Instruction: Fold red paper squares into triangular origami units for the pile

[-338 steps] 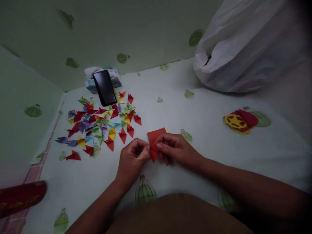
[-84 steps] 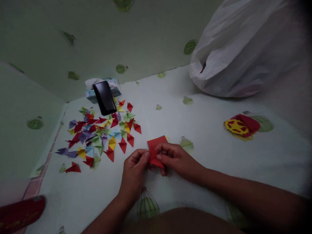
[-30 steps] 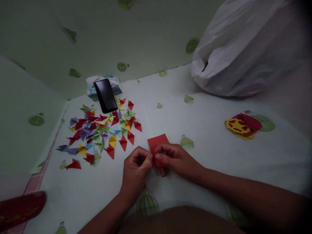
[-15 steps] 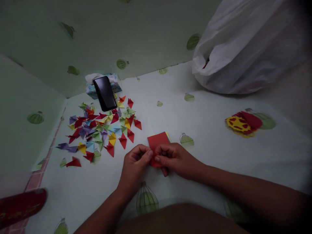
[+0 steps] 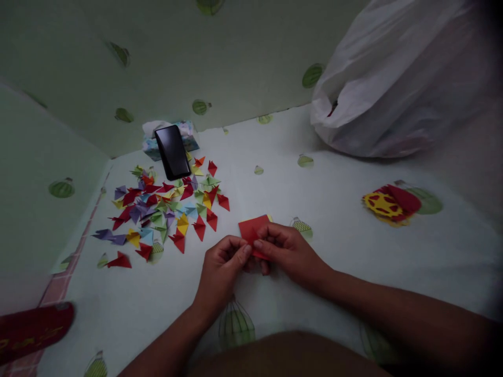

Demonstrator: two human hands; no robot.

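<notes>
My left hand (image 5: 220,268) and my right hand (image 5: 288,250) meet low in the middle of the view, fingertips pinched together on a small folded red paper piece (image 5: 257,252). Just behind the fingers lies a small stack of square paper sheets (image 5: 250,228), red on top with a yellow edge showing. To the left, a scatter of several folded paper triangles (image 5: 165,207) in red, purple, green, yellow and blue covers the pale green patterned sheet (image 5: 314,209).
A black phone (image 5: 173,152) leans on a tissue pack (image 5: 188,137) behind the triangles. A large white plastic bag (image 5: 401,78) fills the upper right. A red and yellow paper piece (image 5: 389,201) lies at right. A red object (image 5: 33,330) sits at the lower left edge.
Both hands stay pinched on the red piece, turning and pressing it; it now shows smaller between the fingertips. The view has shifted slightly.
</notes>
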